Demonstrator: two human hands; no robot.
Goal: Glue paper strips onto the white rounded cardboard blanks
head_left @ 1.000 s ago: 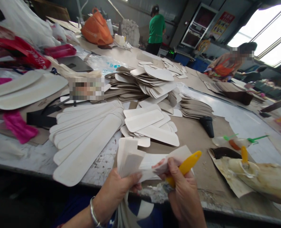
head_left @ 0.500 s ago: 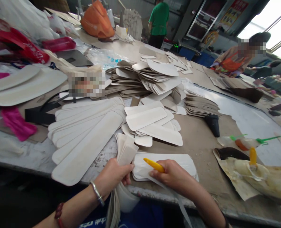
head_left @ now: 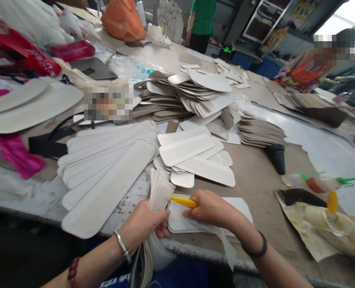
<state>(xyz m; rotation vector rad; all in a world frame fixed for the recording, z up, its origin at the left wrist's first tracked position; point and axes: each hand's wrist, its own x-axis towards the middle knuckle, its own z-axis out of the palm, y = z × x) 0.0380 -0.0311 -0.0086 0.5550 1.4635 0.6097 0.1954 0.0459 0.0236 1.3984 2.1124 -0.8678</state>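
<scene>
Left hand (head_left: pixel 152 220): fingers clenched round one bundle of pale strips (head_left: pixel 162 191), at the left end of the white panel (head_left: pixel 239 208). Right hand (head_left: pixel 210 210): fingers grasping one yellow-handled tool (head_left: pixel 183 201), apparently resting on the white panel; one loose strip (head_left: pixel 228 250) trails past its front edge. Change: compared with a second ago, the right hand is down at the panel, not raised beside the left. Reading: strip probably being laid along it. Counts, relative to the panel: left, fanned pieces (head_left: pixel 108 186), at least seven, overlapping; right, one other yellow handle (head_left: pixel 332 202), two green-tipped bottles (head_left: pixel 324 184); beyond right, one black cone (head_left: pixel 276 158); far beyond, two clearly visible co-workers, in green shirt (head_left: pixel 203 18) and orange apron (head_left: pixel 305 74).
</scene>
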